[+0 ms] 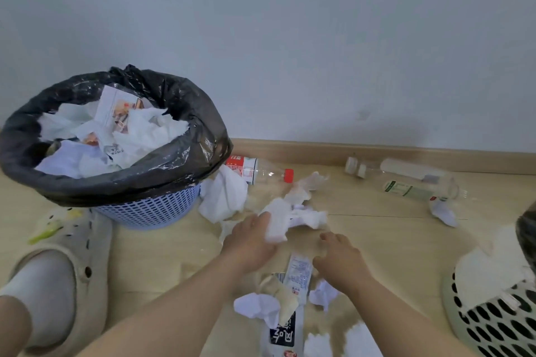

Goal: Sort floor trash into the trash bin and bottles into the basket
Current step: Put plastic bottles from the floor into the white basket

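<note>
My left hand (251,240) grips a crumpled white tissue (277,220) low over the wooden floor, in the middle of the view. Just right of it, my right hand (339,258) hovers with fingers loosely bent and holds nothing. The blue trash bin (150,209) with a black liner stands at the left, full of white paper. A clear bottle with a red cap (261,172) lies beside the bin. Two more clear bottles (406,182) lie along the baseboard at the right. The white perforated basket (493,319) sits at the lower right.
More tissues (224,197) and a snack wrapper (293,298) lie scattered on the floor around and below my hands. Another tissue (443,213) lies near the right bottles. My foot in a cream slipper (63,269) rests at the lower left. The wall runs behind.
</note>
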The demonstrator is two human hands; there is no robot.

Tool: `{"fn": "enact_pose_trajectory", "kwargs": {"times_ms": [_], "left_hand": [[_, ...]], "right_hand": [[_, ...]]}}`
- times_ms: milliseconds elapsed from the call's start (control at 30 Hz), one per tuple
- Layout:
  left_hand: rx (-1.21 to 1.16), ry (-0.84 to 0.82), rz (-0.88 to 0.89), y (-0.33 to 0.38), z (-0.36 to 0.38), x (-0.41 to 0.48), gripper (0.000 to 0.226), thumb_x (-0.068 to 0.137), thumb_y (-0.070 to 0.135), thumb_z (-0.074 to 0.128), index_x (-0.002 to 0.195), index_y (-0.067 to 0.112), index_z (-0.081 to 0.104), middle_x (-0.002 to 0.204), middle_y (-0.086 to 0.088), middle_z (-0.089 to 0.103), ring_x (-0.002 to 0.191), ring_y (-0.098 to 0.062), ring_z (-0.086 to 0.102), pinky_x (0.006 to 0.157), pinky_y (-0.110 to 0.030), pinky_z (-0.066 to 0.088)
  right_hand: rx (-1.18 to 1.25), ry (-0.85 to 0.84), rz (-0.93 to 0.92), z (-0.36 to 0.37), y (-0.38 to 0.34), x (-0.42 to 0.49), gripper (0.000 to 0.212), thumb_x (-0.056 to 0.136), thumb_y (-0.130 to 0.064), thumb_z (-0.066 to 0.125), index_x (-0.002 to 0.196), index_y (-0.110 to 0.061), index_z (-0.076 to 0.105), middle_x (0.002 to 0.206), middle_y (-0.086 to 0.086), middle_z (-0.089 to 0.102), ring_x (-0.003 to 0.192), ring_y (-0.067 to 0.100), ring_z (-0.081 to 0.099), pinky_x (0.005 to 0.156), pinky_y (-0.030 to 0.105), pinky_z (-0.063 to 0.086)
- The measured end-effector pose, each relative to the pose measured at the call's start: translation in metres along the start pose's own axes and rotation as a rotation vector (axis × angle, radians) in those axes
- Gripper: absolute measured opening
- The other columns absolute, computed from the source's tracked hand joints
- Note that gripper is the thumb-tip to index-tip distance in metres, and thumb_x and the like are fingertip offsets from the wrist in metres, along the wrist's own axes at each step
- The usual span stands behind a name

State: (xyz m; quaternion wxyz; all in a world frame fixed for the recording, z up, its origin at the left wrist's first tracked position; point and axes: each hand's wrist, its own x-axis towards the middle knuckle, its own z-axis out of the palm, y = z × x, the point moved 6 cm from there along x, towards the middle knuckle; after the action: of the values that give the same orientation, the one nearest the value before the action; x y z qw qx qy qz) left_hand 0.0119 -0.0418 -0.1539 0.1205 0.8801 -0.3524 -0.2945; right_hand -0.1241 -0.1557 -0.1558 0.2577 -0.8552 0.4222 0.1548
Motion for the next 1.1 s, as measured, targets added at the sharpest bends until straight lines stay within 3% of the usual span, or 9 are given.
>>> {"fn": "enact_pose_trajectory", "kwargs": {"times_ms": [100, 200, 333, 500, 567, 667, 867, 1000, 1100], "left_hand": [[0.098, 0.003, 0.133, 0.019, 0.011, -0.007, 0.064, 0.090, 0.045, 0.048, 0.145, 0.032, 0.019, 0.150, 0.003, 0.028, 0.135, -0.025, 0.028, 0.106, -0.037, 0.029], [0.046, -0.089, 0.166, 0.032, 0.015, -0.005, 0.065, 0.089, 0.056, 0.045, 0.146, 0.035, 0.020, 0.150, 0.000, 0.029, 0.135, -0.028, 0.026, 0.109, -0.042, 0.027], [-0.109, -0.187, 0.132, 0.042, -0.003, 0.007, 0.065, 0.087, 0.063, 0.043, 0.144, 0.040, 0.023, 0.149, 0.001, 0.019, 0.138, -0.029, 0.018, 0.113, -0.046, 0.023], [0.003, 0.291, 0.218, 0.046, -0.075, 0.045, 0.046, 0.093, 0.022, 0.045, 0.138, 0.029, 0.038, 0.142, -0.005, 0.031, 0.131, -0.026, 0.032, 0.106, -0.040, 0.034], [0.156, 0.320, 0.196, 0.040, -0.090, 0.062, 0.053, 0.092, 0.011, 0.042, 0.143, 0.023, 0.032, 0.150, -0.006, 0.025, 0.138, -0.028, 0.025, 0.109, -0.041, 0.030], [0.332, 0.214, 0.049, 0.022, -0.089, 0.080, 0.058, 0.091, 0.011, 0.041, 0.145, 0.018, 0.025, 0.154, -0.006, 0.020, 0.142, -0.026, 0.017, 0.113, -0.041, 0.023], [0.620, 0.317, 0.036, 0.028, -0.079, 0.076, 0.052, 0.087, 0.016, 0.047, 0.136, 0.029, 0.034, 0.134, -0.004, 0.036, 0.120, -0.027, 0.035, 0.097, -0.037, 0.031], [0.598, 0.239, 0.007, 0.027, -0.085, 0.082, 0.049, 0.084, 0.033, 0.060, 0.130, 0.031, 0.042, 0.131, -0.003, 0.039, 0.119, -0.027, 0.034, 0.094, -0.039, 0.031], [0.527, 0.115, 0.033, 0.030, -0.077, 0.083, 0.059, 0.079, 0.037, 0.067, 0.132, 0.031, 0.040, 0.131, -0.003, 0.043, 0.119, -0.027, 0.041, 0.094, -0.041, 0.036]], "right_hand": [[-0.111, -0.018, 0.018, 0.003, 0.012, 0.012, 0.058, 0.089, -0.024, 0.044, 0.143, -0.027, 0.023, 0.147, 0.001, 0.032, 0.131, 0.032, 0.031, 0.102, 0.036, 0.035], [-0.121, 0.009, -0.009, -0.010, 0.017, 0.019, 0.055, 0.088, -0.021, 0.045, 0.140, -0.028, 0.029, 0.146, 0.004, 0.036, 0.129, 0.032, 0.035, 0.101, 0.036, 0.035], [-0.185, -0.034, -0.077, -0.021, 0.026, 0.016, 0.063, 0.091, -0.027, 0.049, 0.148, -0.021, 0.021, 0.156, 0.000, 0.017, 0.141, 0.021, 0.023, 0.114, 0.030, 0.020], [-0.240, -0.141, -0.112, -0.023, 0.025, 0.008, 0.078, 0.090, -0.034, 0.052, 0.151, -0.024, 0.004, 0.159, 0.002, 0.007, 0.144, 0.024, 0.014, 0.118, 0.033, 0.014], [-0.243, -0.160, -0.117, -0.024, 0.023, 0.007, 0.080, 0.089, -0.034, 0.054, 0.151, -0.025, 0.004, 0.158, 0.003, 0.007, 0.144, 0.025, 0.014, 0.118, 0.034, 0.014], [-0.225, -0.183, -0.103, -0.023, 0.028, 0.010, 0.084, 0.086, -0.033, 0.057, 0.151, -0.027, 0.005, 0.158, 0.002, 0.007, 0.143, 0.029, 0.013, 0.117, 0.038, 0.018], [-0.174, -0.185, -0.065, -0.024, 0.038, 0.023, 0.083, 0.082, -0.029, 0.055, 0.150, -0.035, 0.008, 0.158, -0.004, 0.006, 0.142, 0.032, 0.019, 0.113, 0.042, 0.028], [-0.151, -0.174, -0.072, -0.023, 0.043, 0.024, 0.083, 0.082, -0.025, 0.054, 0.150, -0.036, 0.008, 0.158, -0.006, 0.006, 0.143, 0.030, 0.017, 0.113, 0.041, 0.029], [-0.125, -0.126, -0.073, -0.027, 0.044, 0.029, 0.075, 0.081, -0.021, 0.051, 0.148, -0.032, 0.021, 0.153, -0.001, 0.025, 0.132, 0.027, 0.036, 0.101, 0.036, 0.040]]}}
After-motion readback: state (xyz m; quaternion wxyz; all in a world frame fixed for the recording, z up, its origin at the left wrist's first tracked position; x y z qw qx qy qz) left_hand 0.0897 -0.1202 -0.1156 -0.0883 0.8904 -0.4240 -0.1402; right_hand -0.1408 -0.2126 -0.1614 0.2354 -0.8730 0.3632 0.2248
